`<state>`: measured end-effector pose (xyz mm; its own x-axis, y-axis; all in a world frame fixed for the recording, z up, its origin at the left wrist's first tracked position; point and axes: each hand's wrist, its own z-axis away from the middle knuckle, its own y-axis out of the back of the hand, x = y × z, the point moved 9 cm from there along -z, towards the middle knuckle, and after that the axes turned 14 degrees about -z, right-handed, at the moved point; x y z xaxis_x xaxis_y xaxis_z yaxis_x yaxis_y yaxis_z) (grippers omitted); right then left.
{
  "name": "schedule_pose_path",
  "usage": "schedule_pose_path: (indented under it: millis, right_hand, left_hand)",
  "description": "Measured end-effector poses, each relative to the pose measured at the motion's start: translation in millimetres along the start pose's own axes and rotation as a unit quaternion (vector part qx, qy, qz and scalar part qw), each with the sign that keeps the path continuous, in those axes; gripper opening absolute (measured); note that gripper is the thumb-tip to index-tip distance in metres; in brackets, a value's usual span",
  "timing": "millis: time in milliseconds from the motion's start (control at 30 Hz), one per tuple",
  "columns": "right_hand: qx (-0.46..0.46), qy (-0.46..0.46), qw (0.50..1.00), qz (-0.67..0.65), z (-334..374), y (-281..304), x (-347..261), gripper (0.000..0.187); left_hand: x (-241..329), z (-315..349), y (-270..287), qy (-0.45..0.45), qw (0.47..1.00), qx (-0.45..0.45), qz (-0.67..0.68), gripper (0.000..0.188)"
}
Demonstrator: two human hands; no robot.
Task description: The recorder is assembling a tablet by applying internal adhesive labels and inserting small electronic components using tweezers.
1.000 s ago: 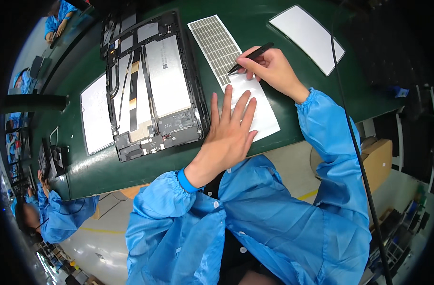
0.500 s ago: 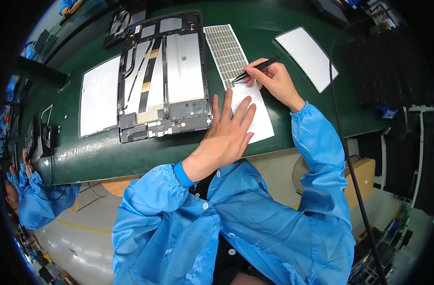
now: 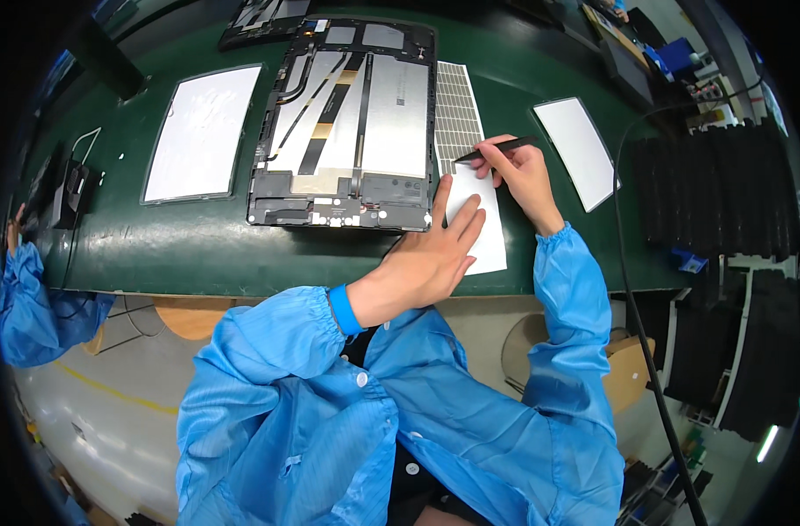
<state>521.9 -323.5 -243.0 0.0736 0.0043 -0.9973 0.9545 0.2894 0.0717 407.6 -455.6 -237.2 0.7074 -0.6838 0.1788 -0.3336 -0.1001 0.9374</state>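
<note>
A pair of black tweezers is pinched in my right hand. Its tip touches or hovers just over the lowest labels on a white sticker sheet; I cannot tell whether a label is lifted. The sheet's upper part carries rows of small grey-beige labels, and its lower part is bare white. Across that bare part lies my left hand, palm down with fingers spread. Left of the sheet rests an opened tablet-like device, its flat cables, silver panel and black lower boards exposed.
White rectangular panels in clear sleeves lie left and right on the green table. Another opened device sits at the back. A black cable hangs down on the right. A co-worker's blue sleeve shows far left.
The whole view has turned, so the device and sheet appear shifted right and more upright. Both hands keep nearly the same places on the sheet, with the tweezers still at the lowest labels.
</note>
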Motion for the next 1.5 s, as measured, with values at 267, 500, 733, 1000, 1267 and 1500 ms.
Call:
schedule_pose_path:
  millis: [267,500,733,1000,1267,1500]
  right_hand:
    - [0.073,0.084,0.98,-0.163,-2,27,-19,0.025]
    - [0.017,0.188,0.977,-0.097,-86,-59,-129,0.035]
    - [-0.03,0.149,0.987,-0.053,-151,-111,-126,0.038]
    - [-0.022,0.131,0.991,0.001,-150,-119,-124,0.036]
    - [-0.03,0.131,0.99,0.029,-153,-117,-123,0.034]
    - [-0.026,0.123,0.992,0.031,-153,-118,-121,0.034]
  left_hand:
    - [0,-2,0,0.01,1.0,0.017,-0.001,0.054]
    - [50,59,154,-0.205,0.95,0.235,-0.031,0.035]
    - [-177,7,221,0.042,0.973,0.225,0.024,0.029]
    - [-250,-23,165,0.01,0.987,0.138,0.083,0.049]
    - [-254,-23,163,-0.009,0.985,0.147,0.093,0.051]
    - [-253,-22,165,-0.021,0.984,0.153,0.085,0.046]
